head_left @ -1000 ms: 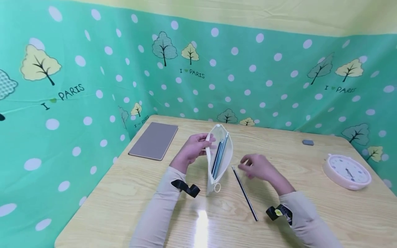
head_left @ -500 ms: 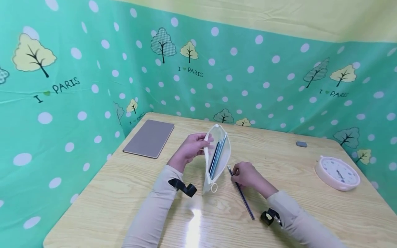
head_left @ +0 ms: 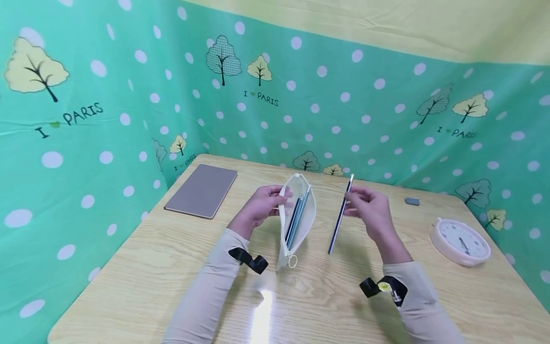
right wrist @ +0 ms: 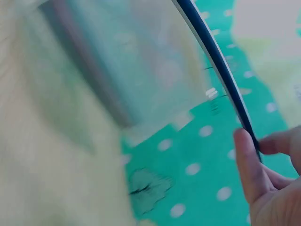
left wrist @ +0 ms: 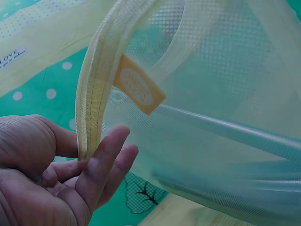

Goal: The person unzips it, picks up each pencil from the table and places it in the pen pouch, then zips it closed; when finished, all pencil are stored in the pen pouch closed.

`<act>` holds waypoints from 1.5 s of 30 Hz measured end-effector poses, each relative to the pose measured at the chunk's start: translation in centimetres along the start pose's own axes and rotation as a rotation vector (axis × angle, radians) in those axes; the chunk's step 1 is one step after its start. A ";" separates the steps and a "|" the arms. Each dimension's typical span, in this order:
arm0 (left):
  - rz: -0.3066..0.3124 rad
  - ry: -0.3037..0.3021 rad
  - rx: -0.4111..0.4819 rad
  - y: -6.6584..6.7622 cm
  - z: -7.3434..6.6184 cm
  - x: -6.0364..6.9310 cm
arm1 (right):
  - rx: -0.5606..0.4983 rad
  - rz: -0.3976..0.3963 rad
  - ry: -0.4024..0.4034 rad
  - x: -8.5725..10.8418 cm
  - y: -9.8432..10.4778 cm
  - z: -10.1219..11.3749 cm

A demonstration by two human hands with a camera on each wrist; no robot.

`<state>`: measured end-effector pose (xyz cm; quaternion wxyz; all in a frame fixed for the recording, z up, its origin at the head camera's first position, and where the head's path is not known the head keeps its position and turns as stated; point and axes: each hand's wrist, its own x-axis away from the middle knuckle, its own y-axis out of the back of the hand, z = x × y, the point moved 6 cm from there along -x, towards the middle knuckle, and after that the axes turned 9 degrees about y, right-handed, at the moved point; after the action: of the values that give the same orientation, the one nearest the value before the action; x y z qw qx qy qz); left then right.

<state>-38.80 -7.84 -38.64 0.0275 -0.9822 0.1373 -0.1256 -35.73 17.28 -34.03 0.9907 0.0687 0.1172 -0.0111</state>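
A whitish mesh zipper pouch (head_left: 307, 221) stands with its mouth spread wide above the table. My left hand (head_left: 263, 206) pinches its zipper edge, and the left wrist view shows thumb and fingers on the yellowish zipper tape (left wrist: 91, 113) near an orange tag (left wrist: 139, 84). Several pencils (head_left: 297, 216) lean inside the pouch, seen through the mesh in the left wrist view. To the right of the pouch, my right hand (head_left: 371, 210) pinches a dark blue pencil (head_left: 339, 222) near its upper end. That pencil is off the table, tilted and apart from the pouch.
On the wooden table (head_left: 172, 267), a grey-brown notebook (head_left: 202, 190) lies at the back left. A small grey eraser (head_left: 412, 201) is at the back right, and a pink round clock (head_left: 460, 241) sits at the right. Green printed cloth (head_left: 279, 129) hangs behind.
My right hand has taken hold of the dark pencil that lay on the table and lifted it, turning it more upright. The left hand keeps its grip on the pouch.
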 end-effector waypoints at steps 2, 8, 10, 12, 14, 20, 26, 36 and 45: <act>-0.001 -0.001 -0.005 0.2 0.1 0.0 | -0.066 -0.108 0.047 -0.2 -0.2 1.3; -0.001 0.012 0.011 0.1 0.6 -0.1 | -0.158 -0.245 0.211 0.1 -2.5 3.1; 0.003 0.012 0.019 0.0 0.7 -0.1 | -0.144 -0.256 0.255 0.3 -3.2 3.0; 0.008 0.012 0.019 -0.2 0.7 -0.1 | -0.097 -0.262 0.299 0.6 -3.8 2.9; 0.008 0.009 0.012 -0.2 0.7 0.0 | -0.039 -0.250 0.338 0.8 -4.4 2.7; -0.020 0.003 0.018 0.3 0.5 0.4 | 0.123 -0.163 0.417 1.2 -6.5 2.7; -0.013 0.009 0.023 0.4 0.5 0.2 | 0.193 -0.114 0.448 1.7 -7.9 2.8; -0.010 0.002 0.008 0.2 0.5 0.1 | 0.316 -0.027 0.389 2.1 -8.6 2.5; -0.009 0.013 0.010 0.1 -0.1 -0.2 | 0.296 -0.063 0.481 2.1 -7.1 3.5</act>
<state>-39.01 -7.85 -38.60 0.0310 -0.9818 0.1326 -0.1326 -33.14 9.72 -32.11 0.9129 0.2094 0.3479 -0.0422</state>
